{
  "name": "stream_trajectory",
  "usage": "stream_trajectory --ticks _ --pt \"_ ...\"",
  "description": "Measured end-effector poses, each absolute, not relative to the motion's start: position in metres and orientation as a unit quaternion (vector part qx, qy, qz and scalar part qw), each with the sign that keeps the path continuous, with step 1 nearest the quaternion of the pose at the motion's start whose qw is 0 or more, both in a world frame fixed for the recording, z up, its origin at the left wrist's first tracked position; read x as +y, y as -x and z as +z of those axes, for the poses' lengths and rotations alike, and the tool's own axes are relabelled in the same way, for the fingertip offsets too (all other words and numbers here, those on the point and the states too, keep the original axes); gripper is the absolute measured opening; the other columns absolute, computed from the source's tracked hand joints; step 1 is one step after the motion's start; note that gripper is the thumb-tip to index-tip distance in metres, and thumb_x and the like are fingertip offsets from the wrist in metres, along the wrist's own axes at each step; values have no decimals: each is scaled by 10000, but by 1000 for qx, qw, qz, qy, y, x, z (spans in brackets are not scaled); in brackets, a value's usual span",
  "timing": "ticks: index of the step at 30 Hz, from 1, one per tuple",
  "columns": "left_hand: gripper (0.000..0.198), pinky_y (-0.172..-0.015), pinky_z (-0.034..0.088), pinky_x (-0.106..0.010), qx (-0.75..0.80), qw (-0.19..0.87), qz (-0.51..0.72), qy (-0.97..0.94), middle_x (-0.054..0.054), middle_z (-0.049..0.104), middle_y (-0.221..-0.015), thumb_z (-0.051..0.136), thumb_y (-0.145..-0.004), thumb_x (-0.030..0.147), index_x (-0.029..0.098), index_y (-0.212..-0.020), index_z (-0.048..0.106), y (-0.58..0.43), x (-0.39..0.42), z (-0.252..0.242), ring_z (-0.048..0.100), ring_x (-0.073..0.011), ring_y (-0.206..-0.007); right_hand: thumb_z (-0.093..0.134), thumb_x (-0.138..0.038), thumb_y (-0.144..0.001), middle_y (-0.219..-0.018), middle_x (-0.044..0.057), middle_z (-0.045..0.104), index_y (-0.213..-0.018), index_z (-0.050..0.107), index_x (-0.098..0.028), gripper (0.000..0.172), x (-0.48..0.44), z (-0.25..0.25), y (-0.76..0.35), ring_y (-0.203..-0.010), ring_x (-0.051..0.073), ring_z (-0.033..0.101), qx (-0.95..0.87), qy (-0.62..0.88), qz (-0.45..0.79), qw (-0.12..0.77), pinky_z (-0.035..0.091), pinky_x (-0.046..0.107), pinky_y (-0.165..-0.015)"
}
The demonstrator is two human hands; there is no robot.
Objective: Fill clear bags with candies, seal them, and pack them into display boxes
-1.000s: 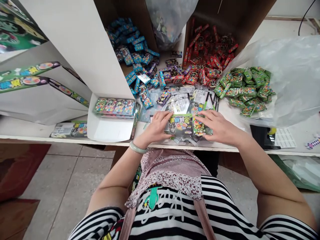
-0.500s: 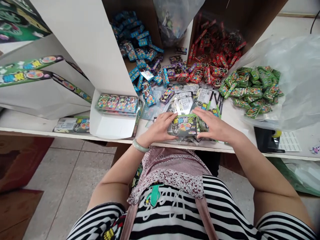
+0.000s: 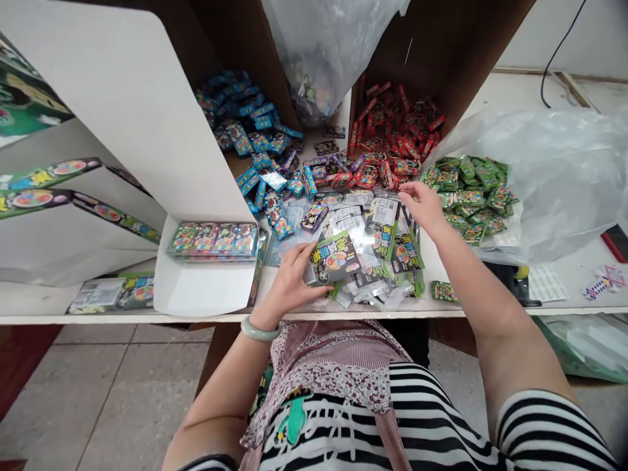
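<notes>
My left hand [image 3: 293, 278] grips a dark green snack packet [image 3: 335, 258] by its left edge, tilted on the table. My right hand [image 3: 424, 209] reaches over a heap of clear-wrapped packets [image 3: 367, 248], its fingertips close to them and holding nothing. Beyond the heap lie loose piles of blue packets [image 3: 245, 124], red packets [image 3: 392, 134] and green packets [image 3: 471, 193], divided by cardboard panels. A single green packet [image 3: 444, 291] lies near the front edge.
A white display box [image 3: 213, 239] of packets stands left of my left hand. A clear plastic bag [image 3: 554, 176] lies at right, and another [image 3: 314, 59] stands at the back. The white table's front edge [image 3: 392, 314] runs below my arms, above a tiled floor.
My right hand has let go of the dark green packet and moved up and away to the right. My left hand keeps the packet, now tilted. The head view has shifted.
</notes>
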State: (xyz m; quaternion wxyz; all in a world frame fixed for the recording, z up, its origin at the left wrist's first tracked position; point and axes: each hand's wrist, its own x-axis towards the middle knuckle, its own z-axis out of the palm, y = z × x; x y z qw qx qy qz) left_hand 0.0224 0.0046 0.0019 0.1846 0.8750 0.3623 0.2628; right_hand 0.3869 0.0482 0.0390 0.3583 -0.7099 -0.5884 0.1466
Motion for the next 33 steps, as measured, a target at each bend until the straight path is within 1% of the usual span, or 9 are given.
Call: stream_trajectory --ticks 3,6,10,17,19,21,24,28,33 --pt "1065 -1108 467 -561 368 175 271 -872 -159 508 -1384 838 -729 506 276 -1580 240 -18 4 2 540 -362 -1289 602 -281 -878 -1191 174 716 -1141 716 -124 326 116 33 -406 -1107 309 636 -574 782 89 224 471 448 -1006" --pt "1072 -1093 488 -555 381 167 270 -868 -162 515 -1385 829 -738 509 284 -1589 217 -14 4 0 552 -368 -1287 674 -323 -853 -1310 239 639 -1182 706 -89 405 160 28 -398 -1245 374 554 -548 816 48 175 400 499 -1074" --pt "1051 -1072 509 -544 400 156 275 -860 -168 531 -1379 808 -752 538 275 -1591 234 -4 8 -4 564 -373 -1279 749 -301 -785 -1296 253 645 -1084 728 -84 370 180 22 -389 -1248 396 552 -515 826 88 211 388 518 -1077" --pt "1011 -1097 494 -536 401 172 289 -852 -157 523 -1379 781 -769 570 265 -1583 265 4 15 -4 554 -357 -1290 530 -419 -935 -961 100 752 -1023 695 -150 328 129 35 -406 -875 228 694 -503 784 206 299 564 366 -791" --pt "1008 -1104 487 -538 398 174 291 -853 -156 518 -1382 783 -763 579 260 -1576 279 1 14 -4 548 -356 -1295 557 -435 -907 -910 62 745 -1057 678 -178 322 98 40 -403 -778 189 694 -491 748 280 349 578 335 -712" --pt "1012 -1111 479 -544 394 172 292 -854 -159 512 -1392 789 -755 582 256 -1572 288 -2 12 -3 541 -359 -1302 632 -449 -835 -874 25 732 -1175 634 -220 410 65 42 -397 -722 177 684 -471 694 354 414 576 323 -659" --pt "1024 -1116 470 -550 388 165 288 -859 -164 508 -1400 797 -745 585 253 -1570 288 -4 7 -1 539 -363 -1303 702 -503 -743 -856 -4 712 -1277 546 -279 600 20 40 -383 -733 198 679 -480 644 395 447 561 330 -627" --pt "1028 -1113 463 -545 381 160 269 -870 -173 516 -1386 802 -746 573 232 -1569 289 -6 -2 1 539 -362 -1294 701 -564 -733 -836 -2 698 -1176 522 -272 561 -21 34 -364 -761 208 671 -517 635 399 412 555 343 -655" --pt "1042 -1119 432 -556 384 145 246 -878 -189 515 -1401 822 -738 533 212 -1572 285 -10 -9 4 521 -376 -1306 639 -537 -824 -904 8 705 -1245 468 -299 513 -47 42 -348 -726 199 664 -517 618 384 450 548 332 -605"
